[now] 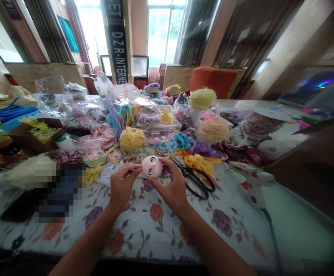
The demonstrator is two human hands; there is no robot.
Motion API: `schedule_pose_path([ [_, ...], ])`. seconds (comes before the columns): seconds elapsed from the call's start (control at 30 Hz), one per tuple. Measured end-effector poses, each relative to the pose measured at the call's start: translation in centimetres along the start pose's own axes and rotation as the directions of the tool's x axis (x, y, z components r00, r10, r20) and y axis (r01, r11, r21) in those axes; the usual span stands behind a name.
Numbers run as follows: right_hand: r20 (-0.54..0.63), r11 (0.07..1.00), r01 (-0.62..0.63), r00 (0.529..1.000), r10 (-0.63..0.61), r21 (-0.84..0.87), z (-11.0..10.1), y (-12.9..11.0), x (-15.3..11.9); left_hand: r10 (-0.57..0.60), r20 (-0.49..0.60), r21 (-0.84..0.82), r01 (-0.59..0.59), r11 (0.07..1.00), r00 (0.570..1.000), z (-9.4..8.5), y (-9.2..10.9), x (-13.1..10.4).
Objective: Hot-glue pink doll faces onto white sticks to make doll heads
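A pale pink doll head [152, 167] with painted eyes and no hair is held up over the flowered cloth, its face tilted sideways. My right hand [171, 184] grips it between thumb and fingers from the right and below. On the other side my left hand [124, 182] pinches at the head's left edge, thumb and fingertips together; whether something thin is between them I cannot make out. Just right of my right hand lie black-handled scissors [198, 182]. Behind the head sits a fluffy yellow yarn ball [132, 139].
A white glue gun [252, 180] with its cord stands at the right. Yellow ribbon [200, 163], blue and purple braided yarn [181, 142], peach yarn [213, 130] and plastic bags crowd the back. Two decorated doll heads [94, 157] lie left; a brown cardboard box [322, 168] stands right.
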State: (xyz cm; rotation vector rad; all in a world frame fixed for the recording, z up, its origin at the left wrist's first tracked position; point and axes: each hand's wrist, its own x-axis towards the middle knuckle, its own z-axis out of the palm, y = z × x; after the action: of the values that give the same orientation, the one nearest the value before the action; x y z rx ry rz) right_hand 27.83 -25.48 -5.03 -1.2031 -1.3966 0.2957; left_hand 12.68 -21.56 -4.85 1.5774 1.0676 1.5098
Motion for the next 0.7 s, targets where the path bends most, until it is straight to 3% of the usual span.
schedule_pose_path([
  [0.27, 0.037, 0.99, -0.087, 0.996, 0.083, 0.11, 0.2, -0.2, -0.2, 0.105, 0.078, 0.179, -0.117, 0.977, 0.991, 0.1, 0.2, -0.4],
  [0.4, 0.064, 0.979, -0.098, 0.994, 0.088, 0.177, 0.3, -0.1, 0.0, 0.044, 0.081, 0.148, -0.056, 0.987, 0.996, 0.6, 0.1, -0.7],
  [0.47, 0.066, 0.977, -0.1, 0.994, 0.088, 0.19, 0.3, -0.1, 0.0, -0.045, 0.079, 0.059, 0.04, 0.997, 0.996, 0.8, 0.0, -0.8],
  [0.57, 0.103, 0.974, -0.11, 0.991, 0.091, 0.196, 0.3, -0.2, 0.0, -0.195, 0.077, -0.201, 0.206, 0.958, 0.978, 1.0, -0.2, -0.5],
  [0.7, 0.107, 0.949, -0.178, 0.982, 0.155, 0.259, 0.3, -0.1, 0.1, -0.307, 0.059, -0.602, 0.279, 0.748, 0.95, 0.3, -0.4, 0.8],
])
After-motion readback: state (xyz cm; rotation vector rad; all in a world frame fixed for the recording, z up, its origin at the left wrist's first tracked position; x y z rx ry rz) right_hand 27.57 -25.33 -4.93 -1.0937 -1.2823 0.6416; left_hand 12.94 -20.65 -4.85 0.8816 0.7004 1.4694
